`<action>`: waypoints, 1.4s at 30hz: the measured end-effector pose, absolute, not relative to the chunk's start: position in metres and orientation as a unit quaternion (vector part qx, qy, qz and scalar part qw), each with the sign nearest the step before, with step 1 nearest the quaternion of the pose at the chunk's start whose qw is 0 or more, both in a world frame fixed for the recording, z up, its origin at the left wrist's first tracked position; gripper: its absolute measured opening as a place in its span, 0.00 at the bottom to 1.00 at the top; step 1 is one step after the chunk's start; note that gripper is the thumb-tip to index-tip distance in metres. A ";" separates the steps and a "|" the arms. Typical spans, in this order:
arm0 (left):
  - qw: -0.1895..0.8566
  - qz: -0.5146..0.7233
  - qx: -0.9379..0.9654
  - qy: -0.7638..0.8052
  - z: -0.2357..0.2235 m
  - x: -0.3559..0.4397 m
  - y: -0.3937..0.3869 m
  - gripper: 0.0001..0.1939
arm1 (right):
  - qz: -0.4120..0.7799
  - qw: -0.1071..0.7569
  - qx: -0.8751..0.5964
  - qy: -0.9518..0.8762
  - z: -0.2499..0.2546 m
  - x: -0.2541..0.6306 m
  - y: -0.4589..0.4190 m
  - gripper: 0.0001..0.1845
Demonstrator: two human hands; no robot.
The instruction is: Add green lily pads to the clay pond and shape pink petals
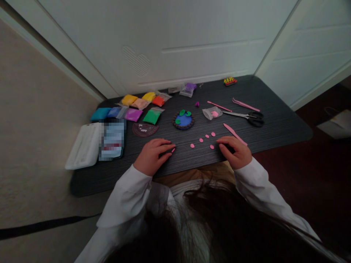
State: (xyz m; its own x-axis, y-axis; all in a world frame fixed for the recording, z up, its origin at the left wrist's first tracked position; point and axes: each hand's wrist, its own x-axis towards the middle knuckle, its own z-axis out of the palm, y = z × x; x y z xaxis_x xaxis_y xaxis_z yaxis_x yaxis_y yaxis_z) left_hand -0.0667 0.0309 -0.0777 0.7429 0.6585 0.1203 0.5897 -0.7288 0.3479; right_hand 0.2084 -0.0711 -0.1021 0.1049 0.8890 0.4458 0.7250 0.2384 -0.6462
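My left hand (154, 155) rests low over the dark table, thumb and fingertips closed around a small pink clay piece (173, 150) that shows edge-on. Over at the right, my right hand (235, 151) lies near the table's front edge with thumb and forefinger apart and nothing visible in them. Just left of its fingertips is a flat pink clay disc (212, 147). Several more discs lie between my hands, among them a pink disc (192, 145) nearer the left one. Behind them sits a blue clay pond (183, 119) with a brown beaded rim and green leaves.
Bags of coloured clay, such as a green bag (153, 115), stand at the left behind a protractor (145, 129). A white case (85, 146) is at the left edge. Scissors (244, 115), a pink clay knife (235, 134), pink tweezers (246, 105) and an opened bag (212, 113) lie right.
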 end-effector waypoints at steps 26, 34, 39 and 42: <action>0.154 0.209 0.862 0.436 -0.080 -0.053 0.014 0.11 | 0.033 0.353 -0.593 -0.723 -0.081 0.181 -0.050 0.09; 0.267 0.258 0.804 0.464 -0.071 -0.051 -0.002 0.11 | 0.004 0.195 -0.601 -0.775 -0.079 0.153 -0.023 0.10; 0.329 0.273 0.767 0.479 -0.067 -0.055 -0.006 0.11 | 0.010 0.172 -0.597 -0.783 -0.080 0.153 -0.021 0.10; 0.361 0.285 0.742 0.488 -0.067 -0.057 -0.006 0.11 | 0.017 0.166 -0.598 -0.784 -0.080 0.152 -0.021 0.10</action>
State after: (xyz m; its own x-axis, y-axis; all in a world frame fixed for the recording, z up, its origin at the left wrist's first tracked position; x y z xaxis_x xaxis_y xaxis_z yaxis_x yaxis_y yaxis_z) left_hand -0.0566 -0.0064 -0.0671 0.3621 0.9294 0.0714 0.5185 -0.2645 0.8132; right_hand 0.1516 -0.0213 -0.0802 -0.2305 0.9433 0.2389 0.9318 0.2847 -0.2251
